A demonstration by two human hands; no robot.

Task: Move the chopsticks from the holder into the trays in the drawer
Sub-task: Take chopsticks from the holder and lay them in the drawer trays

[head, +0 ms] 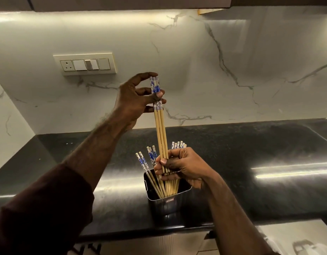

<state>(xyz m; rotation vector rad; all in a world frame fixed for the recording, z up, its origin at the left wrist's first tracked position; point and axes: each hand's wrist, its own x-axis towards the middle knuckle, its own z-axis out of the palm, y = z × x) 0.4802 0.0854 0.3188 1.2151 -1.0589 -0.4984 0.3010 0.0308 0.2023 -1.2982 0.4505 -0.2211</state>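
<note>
Backsplash [232, 52]: white marble-look slab, grey veining, glossy under cabinet light; cream switch plate [85, 64] set into it, one socket, three rockers.
Counter [251, 153]: black speckled stone, polished, streaked with reflections.
Drawer and trays: not identifiable in view; pale cabinet fronts show below the counter edge, nothing more can be told.
Progress: judged early. No chopstick seen at its destination; most of the stock is in the holder, one small bundle lifted out.
Remaining: carry the bundle to the drawer trays, then clear the rest of the holder.
Holder [166, 201]: squarish metal cup, rounded corners, shiny dark steel, small label on its front; stands on the counter near the front edge.
Left hand [135, 97]: raised above the holder; thumb and fingers pinching the patterned upper ends of the bundle, lower fingers loosely curled behind it.
Right hand [179, 166]: just over the holder mouth, fingers curled round the bundle's lower ends, thumb pressed across them.
Lifted chopsticks [161, 126]: about three, near upright, held at both ends; pale bamboo shafts, slim, smooth.
Remaining chopsticks [149, 166]: fanned in the holder, leaning left and back; blue-and-white floral tops.
</note>
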